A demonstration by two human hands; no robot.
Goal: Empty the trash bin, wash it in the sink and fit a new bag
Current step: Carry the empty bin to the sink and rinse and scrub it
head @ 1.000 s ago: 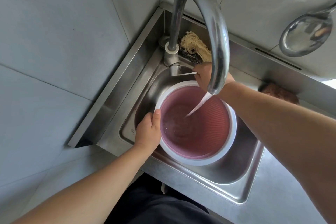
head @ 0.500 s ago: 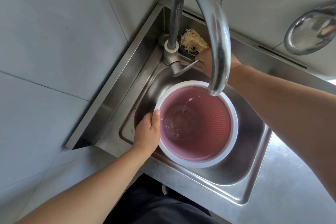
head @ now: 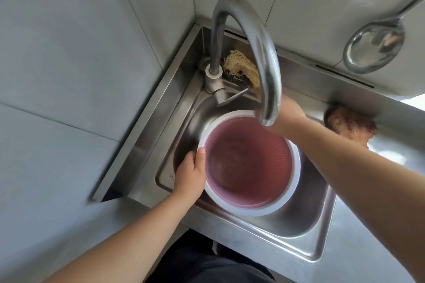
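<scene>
Round pink ribbed plastic trash bin with white rim [head: 249, 163] sat upright in stainless steel sink [head: 305, 232], between both hands, under curved chrome tap spout [head: 264, 53]. Left hand [head: 189, 176] gripped near rim, thumb hooked over edge. Right hand [head: 288, 110] reached at far rim behind spout; fingers hidden, grasp impossible to tell. Shallow water pooled inside. Bin likely light, stiff, slippery when wet; rim offered surest hold, two-handed for tipping.

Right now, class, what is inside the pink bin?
The pink bin holds shallow, clear water over its ribbed bottom; nothing else shows. The left hand covers part of the near rim.
</scene>
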